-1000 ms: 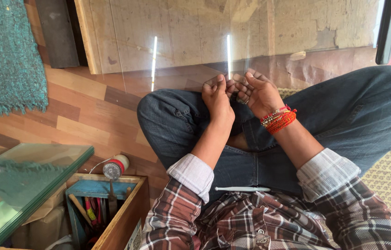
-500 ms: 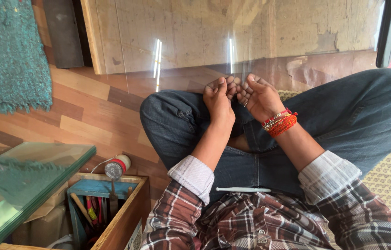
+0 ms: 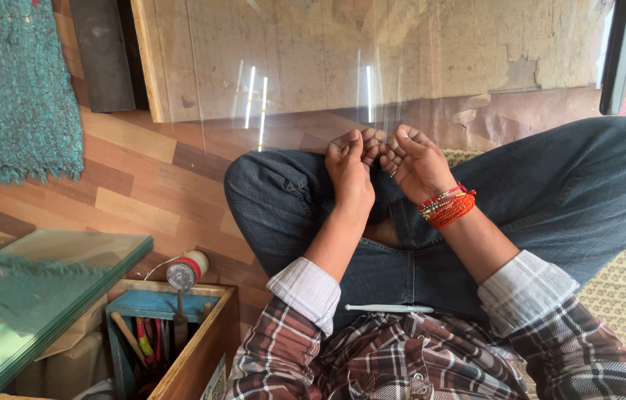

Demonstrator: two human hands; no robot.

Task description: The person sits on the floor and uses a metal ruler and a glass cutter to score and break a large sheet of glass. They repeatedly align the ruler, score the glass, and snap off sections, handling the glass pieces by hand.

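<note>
Left hand [image 3: 350, 167]: fingers curled inward, fingertips pressed toward those of the other hand; whether anything is pinched between them cannot be told. Rests over the left knee of the dark blue jeans [image 3: 291, 200].

Right hand [image 3: 415, 159]: likewise curled, fingertips meeting the left's; red and beaded thread bracelets [image 3: 448, 207] on its wrist.

Large clear glass sheet [image 3: 402, 89]: just beyond both sets of fingertips, its lower edge running left to right across the knees, the pane leaning away toward the wall. Both hands are about equally near it.

Slim white pen-shaped tool [image 3: 388, 308]: behind the hands, in the lap, long axis left to right.

Open wooden tool box [image 3: 202, 348]: well to the left hand's near left.

Change from the earlier frames: hands hold the same posture and place; only the view has shifted slightly.
</note>
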